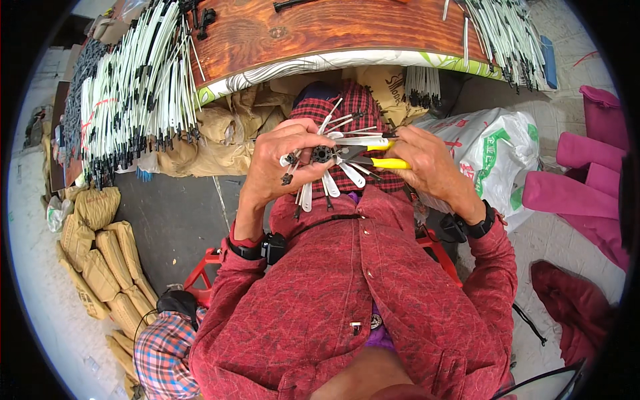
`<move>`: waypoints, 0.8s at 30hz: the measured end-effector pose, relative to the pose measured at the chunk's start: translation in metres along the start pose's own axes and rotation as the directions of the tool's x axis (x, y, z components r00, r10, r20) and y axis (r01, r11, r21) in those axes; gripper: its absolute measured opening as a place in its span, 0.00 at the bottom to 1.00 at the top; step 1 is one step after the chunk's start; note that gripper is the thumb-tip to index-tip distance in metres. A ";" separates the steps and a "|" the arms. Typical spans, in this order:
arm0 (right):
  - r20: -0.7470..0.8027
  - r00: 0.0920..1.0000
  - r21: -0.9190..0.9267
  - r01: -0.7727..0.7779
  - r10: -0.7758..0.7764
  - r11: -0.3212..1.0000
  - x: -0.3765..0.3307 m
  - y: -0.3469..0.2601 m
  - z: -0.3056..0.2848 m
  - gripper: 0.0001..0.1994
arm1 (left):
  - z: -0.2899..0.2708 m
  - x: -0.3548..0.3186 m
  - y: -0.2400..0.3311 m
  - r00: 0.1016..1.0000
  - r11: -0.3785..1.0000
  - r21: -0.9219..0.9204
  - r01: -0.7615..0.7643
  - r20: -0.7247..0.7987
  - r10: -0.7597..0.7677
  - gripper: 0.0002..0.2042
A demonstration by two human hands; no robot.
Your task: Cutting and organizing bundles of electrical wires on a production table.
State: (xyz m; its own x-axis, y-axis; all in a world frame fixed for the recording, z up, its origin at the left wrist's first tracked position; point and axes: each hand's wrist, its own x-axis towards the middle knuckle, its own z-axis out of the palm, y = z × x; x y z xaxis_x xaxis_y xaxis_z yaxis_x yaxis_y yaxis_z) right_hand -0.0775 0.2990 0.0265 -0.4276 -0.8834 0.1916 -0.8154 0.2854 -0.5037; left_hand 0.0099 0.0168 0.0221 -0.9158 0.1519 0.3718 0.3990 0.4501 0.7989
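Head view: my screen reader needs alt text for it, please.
Left hand holds a black hub fanned with white rods; right hand grips yellow-handled pliers at it. Bundled white rods lie on a wooden table ahead.

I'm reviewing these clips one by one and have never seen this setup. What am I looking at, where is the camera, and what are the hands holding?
There is no machine here: a person in a red shirt works with two bare hands. The one picture comes from a wide fisheye camera worn on the person's head, looking down, so straight edges bend near the rim.

The left hand holds a small black hub with white rods fanning out from it like spokes. The right hand holds yellow-handled pliers, their tip at the hub.

Ahead lies a wooden board with bundles of black-tipped white rods on its left and right ends. A printed white sack sits to the right, and tan sacks lie on the floor to the left.
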 end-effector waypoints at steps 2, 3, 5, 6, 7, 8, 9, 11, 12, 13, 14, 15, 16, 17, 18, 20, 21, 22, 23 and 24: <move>0.290 0.943 0.408 -0.277 0.164 0.870 0.002 0.005 0.006 0.09 | -0.001 0.001 0.001 0.996 0.995 -0.053 0.083 0.039 -0.081 0.17; 0.445 0.877 0.549 -0.429 0.183 0.717 0.003 0.009 0.010 0.10 | -0.001 0.001 0.001 0.991 0.989 -0.077 0.126 0.060 -0.121 0.17; 0.570 0.813 0.660 -0.540 0.120 0.522 0.002 0.021 0.018 0.12 | -0.003 0.003 -0.002 0.995 0.993 -0.093 0.067 0.079 -0.060 0.17; 0.670 0.742 0.703 -0.644 0.021 0.301 0.003 0.024 0.021 0.14 | -0.003 0.004 -0.005 0.996 0.994 -0.111 0.009 0.094 0.001 0.17; 0.734 0.671 0.679 -0.731 -0.105 0.071 0.001 0.027 0.024 0.17 | -0.004 0.004 -0.006 0.992 0.990 -0.131 -0.049 0.107 0.063 0.16; 0.733 0.672 0.680 -0.730 -0.106 0.069 -0.001 0.028 0.026 0.17 | -0.005 0.004 -0.007 0.992 0.990 -0.130 -0.048 0.110 0.062 0.16; 0.731 0.677 0.682 -0.724 -0.083 0.102 -0.002 0.028 0.028 0.16 | -0.006 0.003 -0.008 0.992 0.988 -0.150 -0.019 0.117 0.037 0.16; 0.731 0.681 0.677 -0.715 -0.041 0.176 0.000 0.026 0.024 0.17 | -0.008 0.002 -0.011 0.993 0.982 -0.188 0.038 0.120 -0.015 0.17; 0.729 0.684 0.672 -0.710 -0.020 0.213 0.002 0.024 0.022 0.17 | -0.009 0.001 -0.013 0.993 0.982 -0.187 0.038 0.117 -0.016 0.17; 0.726 0.687 0.665 -0.704 0.002 0.250 0.003 0.022 0.018 0.19 | -0.010 0.001 -0.016 0.992 0.979 -0.197 0.049 0.120 -0.025 0.17; 0.723 0.691 0.657 -0.697 0.023 0.287 0.004 0.019 0.015 0.20 | -0.011 0.001 -0.018 0.992 0.976 -0.207 0.060 0.122 -0.035 0.17; 0.717 0.696 0.649 -0.689 0.046 0.322 0.005 0.016 0.011 0.22 | -0.012 0.001 -0.019 0.991 0.973 -0.218 0.070 0.128 -0.043 0.18; 0.716 0.697 0.649 -0.689 0.047 0.323 0.006 0.008 0.005 0.22 | -0.012 0.002 -0.020 0.991 0.974 -0.218 0.069 0.128 -0.042 0.18; 0.630 0.759 0.636 -0.625 0.162 0.452 0.008 -0.002 -0.004 0.23 | -0.013 0.001 -0.020 0.993 0.979 -0.193 0.067 0.104 -0.048 0.18; 0.519 0.813 0.593 -0.565 0.264 0.574 0.008 -0.014 -0.013 0.25 | -0.013 0.000 -0.020 0.995 0.983 -0.173 0.065 0.083 -0.051 0.18; 0.384 0.857 0.523 -0.509 0.344 0.683 0.004 -0.024 -0.016 0.27 | -0.012 0.000 -0.020 0.997 0.986 -0.154 0.061 0.064 -0.052 0.18; 0.212 0.926 0.430 -0.375 0.312 0.821 0.001 -0.027 -0.014 0.26 | -0.010 0.001 -0.019 0.997 0.988 -0.139 0.063 0.055 -0.055 0.18; 0.044 0.969 0.298 -0.243 0.241 0.923 -0.001 -0.029 -0.013 0.26 | -0.009 0.001 -0.018 0.997 0.990 -0.125 0.065 0.047 -0.059 0.18; -0.110 0.985 0.134 -0.120 0.135 0.984 -0.002 -0.030 -0.012 0.25 | -0.009 0.001 -0.017 0.997 0.992 -0.109 0.068 0.038 -0.064 0.17; -0.111 0.985 0.135 -0.120 0.135 0.984 -0.002 -0.029 -0.014 0.25 | -0.009 0.001 -0.016 0.997 0.992 -0.108 0.067 0.039 -0.064 0.17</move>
State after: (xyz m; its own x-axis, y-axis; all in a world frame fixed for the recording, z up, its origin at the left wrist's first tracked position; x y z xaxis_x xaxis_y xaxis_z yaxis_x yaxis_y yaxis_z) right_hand -0.0583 0.2980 0.0527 -0.5746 -0.7899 0.2143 -0.6980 0.3363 -0.6322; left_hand 0.0029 0.0017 0.0141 -0.9404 0.1571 0.3016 0.3389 0.3618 0.8685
